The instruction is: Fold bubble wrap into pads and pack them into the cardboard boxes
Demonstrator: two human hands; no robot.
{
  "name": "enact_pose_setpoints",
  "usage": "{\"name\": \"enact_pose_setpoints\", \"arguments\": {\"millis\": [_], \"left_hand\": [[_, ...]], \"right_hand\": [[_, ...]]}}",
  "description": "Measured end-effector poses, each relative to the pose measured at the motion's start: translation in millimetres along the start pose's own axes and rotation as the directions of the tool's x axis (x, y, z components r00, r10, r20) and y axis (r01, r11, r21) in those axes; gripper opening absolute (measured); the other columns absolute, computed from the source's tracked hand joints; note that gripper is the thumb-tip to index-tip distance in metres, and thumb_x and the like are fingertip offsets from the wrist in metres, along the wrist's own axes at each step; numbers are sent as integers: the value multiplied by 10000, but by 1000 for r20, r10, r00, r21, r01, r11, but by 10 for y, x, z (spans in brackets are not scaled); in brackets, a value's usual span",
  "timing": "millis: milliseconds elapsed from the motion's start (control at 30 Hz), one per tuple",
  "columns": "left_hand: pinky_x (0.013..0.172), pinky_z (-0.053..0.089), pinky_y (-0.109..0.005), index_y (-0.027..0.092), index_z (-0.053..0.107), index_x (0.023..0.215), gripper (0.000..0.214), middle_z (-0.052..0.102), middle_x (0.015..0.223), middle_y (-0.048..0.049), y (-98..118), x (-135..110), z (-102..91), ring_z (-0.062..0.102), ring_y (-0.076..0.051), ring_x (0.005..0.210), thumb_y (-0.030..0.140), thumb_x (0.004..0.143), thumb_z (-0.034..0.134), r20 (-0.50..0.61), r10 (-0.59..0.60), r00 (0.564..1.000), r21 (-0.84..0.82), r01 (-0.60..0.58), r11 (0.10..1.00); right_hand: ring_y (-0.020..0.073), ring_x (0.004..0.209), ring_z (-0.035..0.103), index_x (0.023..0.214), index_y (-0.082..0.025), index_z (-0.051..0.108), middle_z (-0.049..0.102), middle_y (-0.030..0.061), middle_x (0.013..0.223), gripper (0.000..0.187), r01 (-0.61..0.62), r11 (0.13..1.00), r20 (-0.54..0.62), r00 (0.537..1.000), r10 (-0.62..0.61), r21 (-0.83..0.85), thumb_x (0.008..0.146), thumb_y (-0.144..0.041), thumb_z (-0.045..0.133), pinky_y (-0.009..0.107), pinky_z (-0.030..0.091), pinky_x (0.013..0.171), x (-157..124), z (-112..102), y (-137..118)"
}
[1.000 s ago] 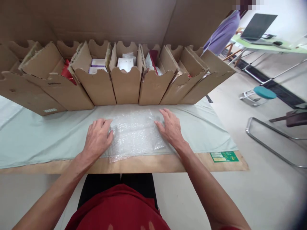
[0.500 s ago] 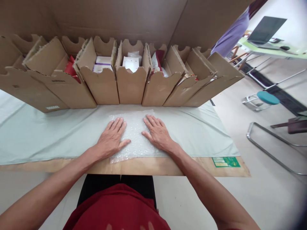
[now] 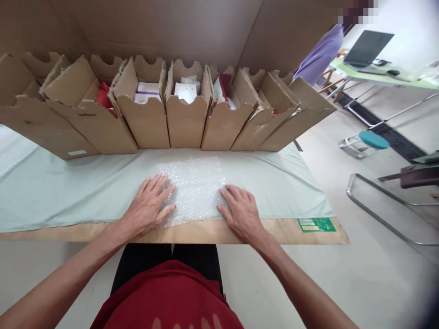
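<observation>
A clear sheet of bubble wrap (image 3: 195,189) lies flat on the pale green cloth (image 3: 274,183), its near edge reaching the bare wooden strip at the table's front. At the sheet's left edge is my left hand (image 3: 147,205), open, fingers spread and fingertips over the plastic. My right hand (image 3: 242,210) is open at the right edge, with its fingertips and thumb by the border of the sheet. Neither hand grips anything.
Behind the sheet stands a row of cardboard bins (image 3: 187,123) holding small boxes and packets. A green label (image 3: 317,225) is on the table's front right corner. To the right are a teal stool (image 3: 373,139), a laptop (image 3: 368,50) on another table, and a person's purple sleeve (image 3: 320,55).
Both hands have drawn back toward me and apart, from lying on the bubble wrap to its side edges. The view has shifted slightly.
</observation>
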State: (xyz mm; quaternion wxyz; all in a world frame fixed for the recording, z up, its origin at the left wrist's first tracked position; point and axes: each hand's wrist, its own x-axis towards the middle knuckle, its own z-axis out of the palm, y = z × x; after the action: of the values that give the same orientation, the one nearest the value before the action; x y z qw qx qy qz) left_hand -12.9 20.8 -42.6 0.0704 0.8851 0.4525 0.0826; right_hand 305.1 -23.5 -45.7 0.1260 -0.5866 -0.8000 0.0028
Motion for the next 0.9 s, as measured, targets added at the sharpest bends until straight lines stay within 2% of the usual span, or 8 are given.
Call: {"name": "enact_pose_setpoints", "arguments": {"millis": [167,333,433,500,567,667,767,900], "left_hand": [[1242,294,-590,181,580,1423,488,450,1620,-176,-49,130,-35,316,-350,1558,435,1023,460,-33,11,999,11,-10,1000],[1225,330,-584,187,569,1428,475,432,1630,-181,29,227,-14,340,-357,1547,398,1007,513,0,63,998,1,-63,998],[1226,324,-594,182,544,1458,492,389,1653,-193,136,339,-17,318,-367,1556,384,1010,519,34,103,994,-9,-103,995],[1229,315,-600,174,513,1490,515,365,1664,-200,215,433,-10,304,-369,1562,384,1019,512,64,115,991,-10,-115,993],[1234,312,-594,163,469,1527,557,349,1670,-205,291,523,27,294,-366,1566,403,1027,505,82,110,991,-6,-110,994],[1244,303,-582,129,428,1558,613,348,1665,-221,351,595,153,300,-363,1563,453,1039,478,76,94,993,17,-96,995],[1259,274,-576,116,424,1563,654,336,1667,-222,274,526,299,291,-362,1566,510,1041,451,36,87,995,84,-90,992],[1261,277,-552,97,414,1564,718,341,1664,-221,-28,200,344,307,-360,1561,572,1026,424,2,29,1000,154,-29,988]], "right_hand": [[319,1133,597,1215,-210,650,671,130,1223,271,-20,996,-17,1000,22,88,1017,-341,519,504,458,965,-256,-118,-156],[308,1034,622,1082,-195,686,708,108,1077,173,39,990,39,998,-45,135,966,-308,624,504,473,923,-295,-237,-183],[353,1151,614,1110,-189,688,698,152,1229,202,25,997,-42,999,-22,75,969,-314,617,533,476,953,-195,-234,-123],[384,1283,566,1228,-175,661,632,185,1397,287,7,1000,-117,993,-5,24,986,-305,579,556,475,994,-54,-180,-95],[377,1374,519,1360,-166,601,562,193,1502,386,23,1000,-131,991,-21,11,998,-290,550,552,477,1031,136,-79,-125],[337,1432,489,1461,-170,542,510,177,1567,467,102,994,-37,994,-101,31,1009,-285,536,510,476,1080,428,122,-256],[328,1477,444,1496,-164,528,476,166,1598,501,155,988,75,985,-157,24,1027,-343,534,513,422,1152,575,281,-294],[337,1511,395,1544,-175,480,413,157,1639,554,77,997,140,987,-74,-17,1044,-414,504,551,347,1202,417,260,20]]}}
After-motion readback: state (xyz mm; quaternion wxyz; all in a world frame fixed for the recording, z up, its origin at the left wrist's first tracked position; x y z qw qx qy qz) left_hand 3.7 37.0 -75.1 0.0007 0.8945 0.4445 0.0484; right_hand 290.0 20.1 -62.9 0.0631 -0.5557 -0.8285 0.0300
